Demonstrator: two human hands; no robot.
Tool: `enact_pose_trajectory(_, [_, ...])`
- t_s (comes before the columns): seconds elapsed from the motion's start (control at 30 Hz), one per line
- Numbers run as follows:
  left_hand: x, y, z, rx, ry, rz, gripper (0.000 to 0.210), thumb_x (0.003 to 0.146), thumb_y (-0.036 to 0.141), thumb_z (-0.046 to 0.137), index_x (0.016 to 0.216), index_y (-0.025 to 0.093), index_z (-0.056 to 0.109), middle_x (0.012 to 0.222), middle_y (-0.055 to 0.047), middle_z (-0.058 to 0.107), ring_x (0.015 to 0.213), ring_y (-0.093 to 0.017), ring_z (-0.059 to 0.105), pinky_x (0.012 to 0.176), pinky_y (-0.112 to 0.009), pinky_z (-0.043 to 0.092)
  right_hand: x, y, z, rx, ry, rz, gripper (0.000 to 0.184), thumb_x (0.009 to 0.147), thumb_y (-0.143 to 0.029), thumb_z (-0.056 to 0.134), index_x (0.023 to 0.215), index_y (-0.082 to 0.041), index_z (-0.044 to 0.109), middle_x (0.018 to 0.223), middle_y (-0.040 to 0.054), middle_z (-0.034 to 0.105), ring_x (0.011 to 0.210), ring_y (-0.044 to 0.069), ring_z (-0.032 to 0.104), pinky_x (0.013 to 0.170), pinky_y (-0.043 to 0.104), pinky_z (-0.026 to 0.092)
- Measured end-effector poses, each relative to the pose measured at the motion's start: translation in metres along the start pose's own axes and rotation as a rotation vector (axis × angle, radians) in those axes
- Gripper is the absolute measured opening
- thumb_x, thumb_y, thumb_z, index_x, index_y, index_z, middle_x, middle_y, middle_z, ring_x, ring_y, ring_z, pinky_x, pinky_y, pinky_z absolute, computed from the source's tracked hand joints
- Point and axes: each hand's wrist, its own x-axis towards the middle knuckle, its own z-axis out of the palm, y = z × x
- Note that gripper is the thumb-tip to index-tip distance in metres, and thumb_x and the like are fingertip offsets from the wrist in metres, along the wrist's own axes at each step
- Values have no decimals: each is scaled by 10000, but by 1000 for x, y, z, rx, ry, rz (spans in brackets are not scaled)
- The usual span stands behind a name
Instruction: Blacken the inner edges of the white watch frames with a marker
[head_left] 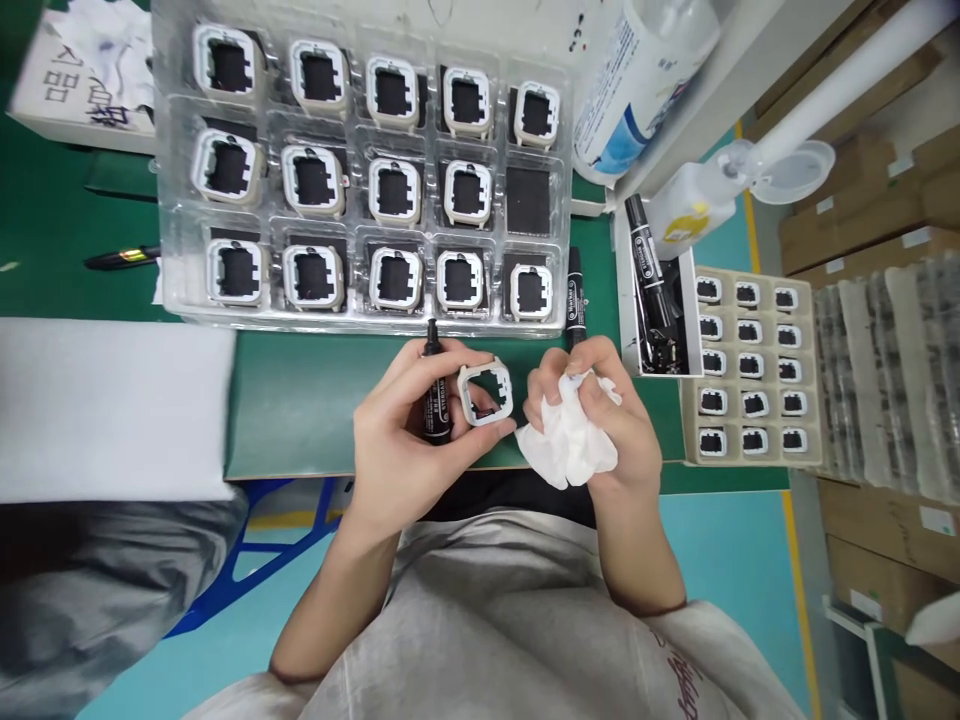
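Note:
My left hand [409, 440] is closed on a white, rounded-square watch case frame [504, 400], pinched by its edges between thumb and fingers. A black marker [435, 400] also lies in that hand, upright against the palm with its dark end pointing away from me. My right hand [619, 420] grips a crumpled white tissue [570, 440], just to the right of the frame and apart from it. Beyond both hands, a clear plastic tray [360, 322] holds rows of similar white frames; one pocket [529, 200] at its right shows only its black bottom.
Another marker [575, 295] lies right of the tray. A white box [630, 330] with markers, a squeeze bottle [690, 205] and a large labelled bottle [637, 90] stand at right. A beige tray [814, 370] of frames sits farther right. At left are white sheeting [112, 400] and a person's grey-clothed leg [150, 600].

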Motion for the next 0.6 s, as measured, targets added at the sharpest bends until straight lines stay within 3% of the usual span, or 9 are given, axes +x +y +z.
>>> enact_pose_trajectory(0.2, [0,-1,0,-9,0,13,492,886,213,1131,1325,310,931,1252,-44,822,820,-152,820,654,-252,642,1,0,-1,33,-21,-18,426,1084,-568,920,1026,-323,577,847,-54,582,701,182,623,616,315,564])
enact_pose_trajectory(0.4, [1,0,2,-16,23,27,494,865,236,1164,1304,288,942,1206,-44,851,873,-167,817,677,-243,633,-6,-6,-1,9,45,-10,327,1045,-463,995,1097,-301,716,920,-22,738,752,189,711,621,301,567])
enact_pose_trajectory(0.5, [1,1,3,-50,20,2,504,860,275,1183,1304,281,945,1228,-44,842,797,-132,796,647,-233,616,-15,-7,3,-155,146,-96,237,1048,-330,994,1139,-304,777,991,-18,817,755,168,720,614,284,559])
enact_pose_trajectory(0.6, [2,2,3,-28,30,10,486,870,307,1185,1291,280,945,1215,-53,850,840,-150,795,643,-235,608,-21,-8,12,-446,242,-263,161,1059,-214,942,1135,-304,831,1045,-7,862,799,176,756,620,300,569])
